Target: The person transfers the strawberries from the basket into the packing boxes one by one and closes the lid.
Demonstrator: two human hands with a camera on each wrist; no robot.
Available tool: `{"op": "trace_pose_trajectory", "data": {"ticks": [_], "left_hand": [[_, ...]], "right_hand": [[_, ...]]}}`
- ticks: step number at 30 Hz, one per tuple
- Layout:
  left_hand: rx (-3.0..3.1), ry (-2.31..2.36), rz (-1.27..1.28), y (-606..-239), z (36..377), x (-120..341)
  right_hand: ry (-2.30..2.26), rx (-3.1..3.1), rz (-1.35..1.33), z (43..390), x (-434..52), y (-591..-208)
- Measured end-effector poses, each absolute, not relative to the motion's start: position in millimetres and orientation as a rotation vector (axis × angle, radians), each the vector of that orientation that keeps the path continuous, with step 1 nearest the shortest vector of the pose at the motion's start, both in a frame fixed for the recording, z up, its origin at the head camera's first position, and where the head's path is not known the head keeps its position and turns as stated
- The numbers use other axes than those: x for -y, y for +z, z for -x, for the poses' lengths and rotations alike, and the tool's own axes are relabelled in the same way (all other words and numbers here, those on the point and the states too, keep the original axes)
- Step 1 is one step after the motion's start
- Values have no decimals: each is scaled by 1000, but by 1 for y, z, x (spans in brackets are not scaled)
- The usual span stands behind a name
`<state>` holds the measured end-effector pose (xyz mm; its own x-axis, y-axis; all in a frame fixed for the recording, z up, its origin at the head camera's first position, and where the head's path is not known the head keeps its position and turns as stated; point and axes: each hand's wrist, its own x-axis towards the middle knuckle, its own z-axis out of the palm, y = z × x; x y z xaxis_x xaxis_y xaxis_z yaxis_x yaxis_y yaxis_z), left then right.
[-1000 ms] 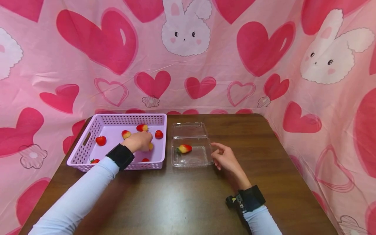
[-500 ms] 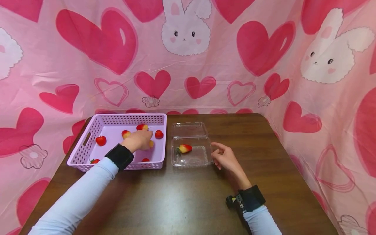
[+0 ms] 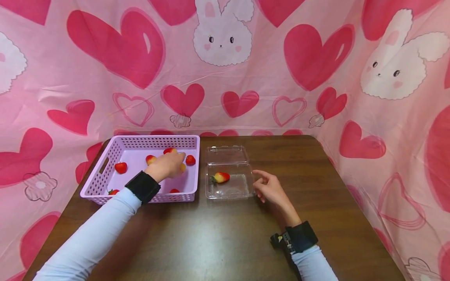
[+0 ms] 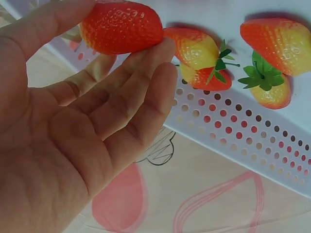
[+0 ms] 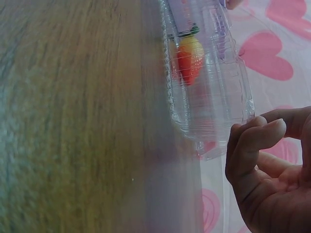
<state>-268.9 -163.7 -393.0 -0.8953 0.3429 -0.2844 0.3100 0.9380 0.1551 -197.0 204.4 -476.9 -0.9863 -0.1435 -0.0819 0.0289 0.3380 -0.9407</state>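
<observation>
One strawberry (image 4: 121, 26) is pinched by the left hand (image 3: 165, 166), half hiding it; right hand (image 3: 270, 189) relaxed, empty.

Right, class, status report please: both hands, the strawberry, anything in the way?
Left hand pinches a strawberry over the basket. Right hand idle beside the clear box, holding nothing. One berry already boxed; nothing blocks the way.

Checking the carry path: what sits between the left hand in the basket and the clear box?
In the head view, only the basket right wall and one red strawberry separate the left hand from the clear box.
</observation>
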Motion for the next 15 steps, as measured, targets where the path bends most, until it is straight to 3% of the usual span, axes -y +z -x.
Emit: {"op": "trace_pose_trajectory", "data": {"ticks": [15], "left_hand": [[-2898, 159, -616, -384, 265, 160]], "right_hand": [[-1700, -2451, 106, 197, -205, -475]]}}
